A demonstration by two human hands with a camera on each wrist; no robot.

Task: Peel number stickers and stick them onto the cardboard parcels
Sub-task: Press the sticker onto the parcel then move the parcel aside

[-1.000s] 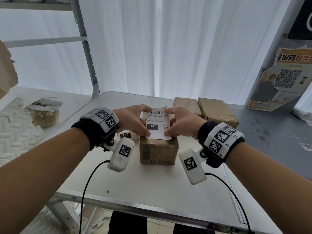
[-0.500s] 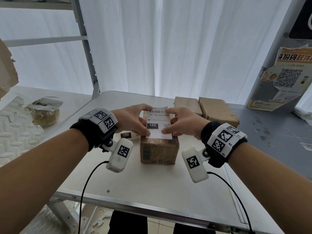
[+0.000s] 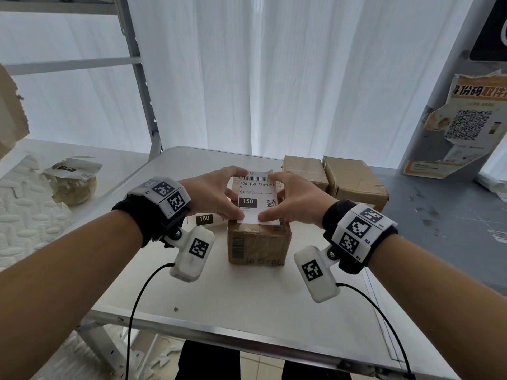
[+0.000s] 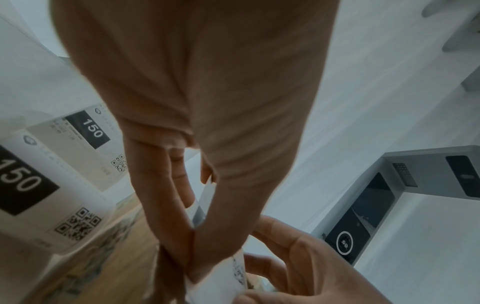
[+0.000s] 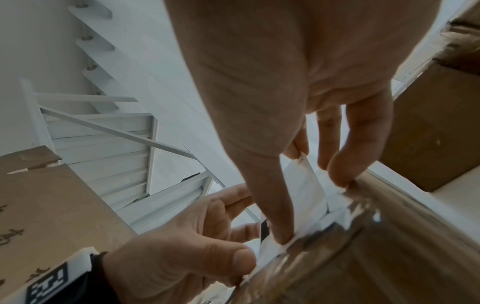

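The number sticker (image 3: 256, 200), a thin, limp white label marked 150, is held over the top of the nearest cardboard parcel (image 3: 258, 244) on the table (image 3: 247, 305), its near edge low. The left hand (image 3: 212, 193) and right hand (image 3: 292, 200) each pinch a side edge. Likely feather-light and tacky, it is best gripped by its margins. Beyond stand two more parcels (image 3: 334, 178).

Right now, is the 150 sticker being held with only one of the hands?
No: the left hand and the right hand each pinch a side of the sticker above the parcel.
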